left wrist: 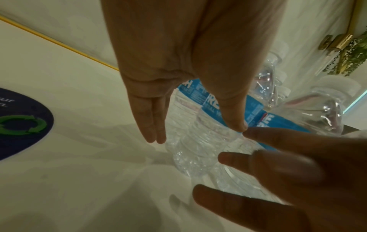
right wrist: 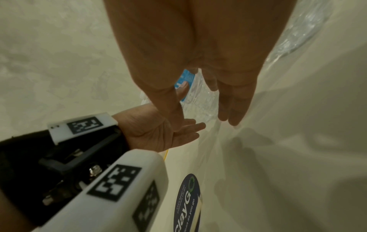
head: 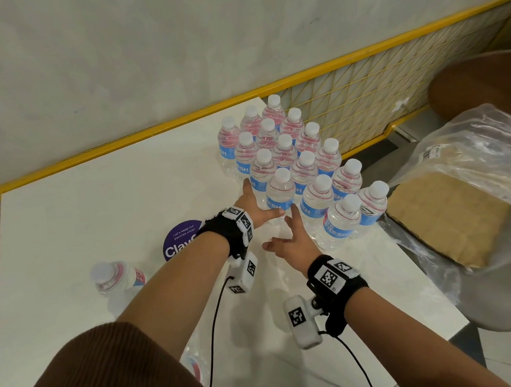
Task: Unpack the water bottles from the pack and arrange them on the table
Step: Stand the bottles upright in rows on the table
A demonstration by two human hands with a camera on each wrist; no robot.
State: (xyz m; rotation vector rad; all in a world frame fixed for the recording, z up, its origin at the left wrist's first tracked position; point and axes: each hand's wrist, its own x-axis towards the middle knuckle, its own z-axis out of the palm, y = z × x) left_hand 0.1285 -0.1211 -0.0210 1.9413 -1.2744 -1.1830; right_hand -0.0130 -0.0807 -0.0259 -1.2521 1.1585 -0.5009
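Several clear water bottles (head: 299, 154) with white caps and blue labels stand in rows at the far right of the white table (head: 92, 210). My left hand (head: 260, 202) lies with straight fingers along the left side of the front bottle (head: 280, 190); in the left wrist view its thumb (left wrist: 232, 116) touches that bottle (left wrist: 198, 141). My right hand (head: 285, 237) is spread open just in front of the same rows and holds nothing. One more bottle (head: 116, 275) lies on its side at the left. Another bottle (head: 193, 360) is mostly hidden under my left forearm.
The torn plastic pack wrap with a cardboard sheet (head: 458, 213) lies on a chair (head: 509, 277) right of the table. A round purple sticker (head: 180, 242) is on the tabletop. A yellow mesh fence (head: 363, 87) runs behind the table. Wrist camera cables hang below both arms.
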